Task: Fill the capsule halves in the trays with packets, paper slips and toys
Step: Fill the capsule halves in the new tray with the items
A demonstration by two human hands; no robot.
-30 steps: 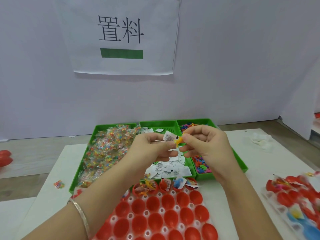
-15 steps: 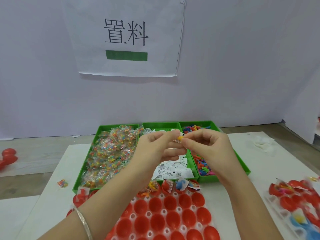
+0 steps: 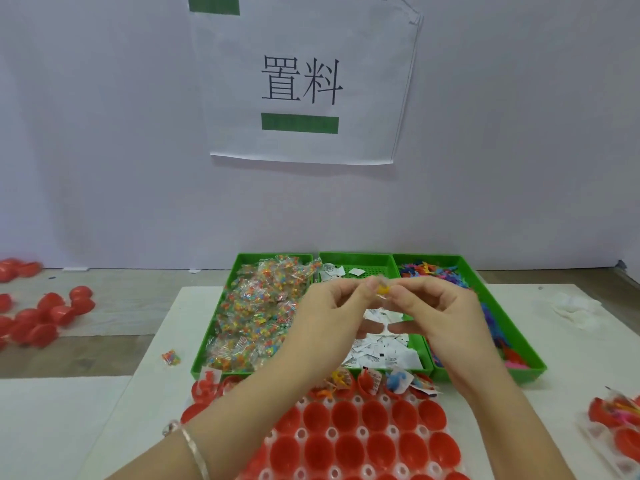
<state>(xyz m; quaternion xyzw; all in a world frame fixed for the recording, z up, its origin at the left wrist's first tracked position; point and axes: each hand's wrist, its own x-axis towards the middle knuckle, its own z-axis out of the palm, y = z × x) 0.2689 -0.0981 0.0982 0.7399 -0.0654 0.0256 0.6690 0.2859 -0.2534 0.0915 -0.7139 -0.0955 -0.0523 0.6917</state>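
My left hand [image 3: 332, 317] and my right hand [image 3: 440, 317] meet fingertip to fingertip above the middle green bin, together pinching a small yellow toy [image 3: 383, 290] with a bit of white paper. Below them lies a white tray of red capsule halves [image 3: 349, 441]; its far row holds toys and slips, the nearer rows are bare red cups. Three green bins stand behind it: packets of coloured beads [image 3: 259, 317] on the left, paper slips [image 3: 377, 355] in the middle, coloured toys [image 3: 433, 271] on the right.
A second tray of filled capsule halves [image 3: 620, 427] sits at the right edge. Loose red capsule halves [image 3: 45, 317] lie on the floor at left. One stray bead packet [image 3: 171, 357] lies on the white table beside the bins. A crumpled white cloth [image 3: 571, 306] is at far right.
Both hands stayed joined on the yellow toy and rose slightly; the white slip seen a second ago is now mostly hidden between the fingers. The camera tilted down and left.
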